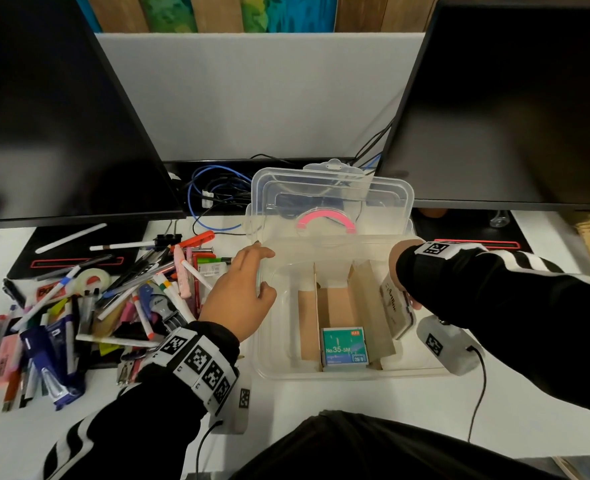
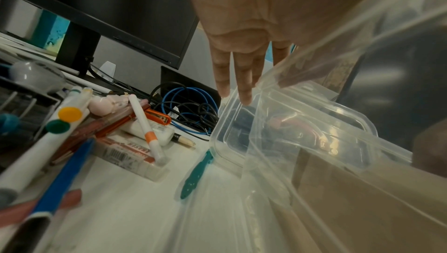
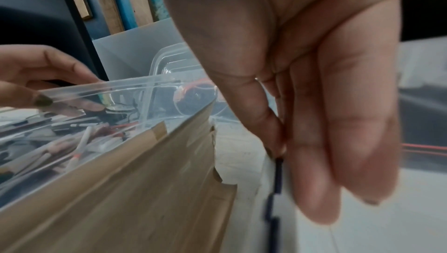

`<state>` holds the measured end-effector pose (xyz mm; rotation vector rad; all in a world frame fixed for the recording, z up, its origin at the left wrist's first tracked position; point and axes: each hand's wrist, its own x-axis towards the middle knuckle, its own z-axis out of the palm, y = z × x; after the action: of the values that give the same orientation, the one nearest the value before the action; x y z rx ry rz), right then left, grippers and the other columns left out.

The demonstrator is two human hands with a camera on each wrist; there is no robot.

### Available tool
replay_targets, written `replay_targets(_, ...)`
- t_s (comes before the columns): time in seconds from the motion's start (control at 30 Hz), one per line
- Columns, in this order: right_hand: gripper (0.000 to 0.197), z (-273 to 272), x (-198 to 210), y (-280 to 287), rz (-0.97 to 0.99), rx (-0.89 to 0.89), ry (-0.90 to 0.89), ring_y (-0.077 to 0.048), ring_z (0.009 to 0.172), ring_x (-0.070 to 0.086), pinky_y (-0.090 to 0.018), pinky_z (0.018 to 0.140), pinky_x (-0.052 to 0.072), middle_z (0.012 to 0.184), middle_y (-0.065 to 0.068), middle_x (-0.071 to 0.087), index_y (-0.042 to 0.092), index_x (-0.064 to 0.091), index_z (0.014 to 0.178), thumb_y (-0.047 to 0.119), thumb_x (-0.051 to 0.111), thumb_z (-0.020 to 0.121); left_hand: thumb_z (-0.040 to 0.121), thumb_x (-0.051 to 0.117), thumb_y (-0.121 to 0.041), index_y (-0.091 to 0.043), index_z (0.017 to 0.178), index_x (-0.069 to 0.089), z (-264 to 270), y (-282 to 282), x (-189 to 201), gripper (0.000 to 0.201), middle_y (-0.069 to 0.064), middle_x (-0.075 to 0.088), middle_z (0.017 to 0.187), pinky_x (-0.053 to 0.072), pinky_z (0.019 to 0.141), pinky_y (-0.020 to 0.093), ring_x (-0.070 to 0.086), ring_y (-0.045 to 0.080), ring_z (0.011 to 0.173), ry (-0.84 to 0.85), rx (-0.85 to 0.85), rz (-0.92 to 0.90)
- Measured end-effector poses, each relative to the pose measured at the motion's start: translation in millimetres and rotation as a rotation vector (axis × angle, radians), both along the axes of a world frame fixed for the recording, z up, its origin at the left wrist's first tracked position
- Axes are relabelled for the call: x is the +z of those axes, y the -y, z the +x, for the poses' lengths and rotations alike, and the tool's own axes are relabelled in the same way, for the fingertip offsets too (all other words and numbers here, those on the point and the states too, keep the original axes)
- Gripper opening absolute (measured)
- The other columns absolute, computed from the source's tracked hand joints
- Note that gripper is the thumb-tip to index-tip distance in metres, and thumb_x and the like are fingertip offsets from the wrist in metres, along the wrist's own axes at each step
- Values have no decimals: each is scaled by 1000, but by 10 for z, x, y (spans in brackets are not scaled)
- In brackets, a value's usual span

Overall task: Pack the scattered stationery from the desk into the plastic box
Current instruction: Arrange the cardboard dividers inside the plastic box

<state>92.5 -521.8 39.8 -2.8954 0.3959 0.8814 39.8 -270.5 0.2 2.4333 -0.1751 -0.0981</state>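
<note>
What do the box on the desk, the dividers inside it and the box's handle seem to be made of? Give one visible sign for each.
Box: clear, glossy plastic, since the desk and cables show through its walls and lid.
Dividers: brown cardboard, matte, with a torn, notched edge in the right wrist view.
Handle: probably plastic, pink and smooth; seen only through the lid.

Staple box [image 1: 344, 348]: "MAX", "No.35-5M", "26/6".

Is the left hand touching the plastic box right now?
Touching. In the right wrist view, the left hand pinches the rim of the plastic box, thumb on top and fingers beneath. The head view shows it on the box's left wall.
</note>
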Motion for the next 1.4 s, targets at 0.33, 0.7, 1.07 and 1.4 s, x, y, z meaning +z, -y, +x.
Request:
replay_targets(0.33,23,-13,24,-53,-18,-55,-99,-26,98,64,-35,89,51,105,-11,65,4,63,108,14,59,87,85,50,-10,-28,125,42,1,7,1,44,-9,32,144,40,77,22,51,12,114,19,-21,6)
replay_targets(0.7,34,-157,10,-172,76,-10,-317,-30,114,59,-36,93,50,122,-17,61,-1,58,121,8,59,89,87,48,-11,-29,125,42,7,22,0,42,-11,29,146,48,77,29,59,18,101,8,-25,22)
replay_targets(1.07,39,-93,-159,-115,195,-235,-438,-23,76,57,-30,72,51,87,-14,57,-1,48,132,8,52,94,88,45,-11,-28,125,42,7,45,13,41,-9,27,148,48,82,32,59,21,102,-14,-29,39)
replay_targets(1.4,39,-103,-144,-129,54,-95,-539,-23,116,55,-30,101,42,133,-13,54,1,50,133,5,52,94,89,44,-10,-28,124,43,11,59,21,40,-9,27,148,47,76,30,58,17,100,-2,-39,70)
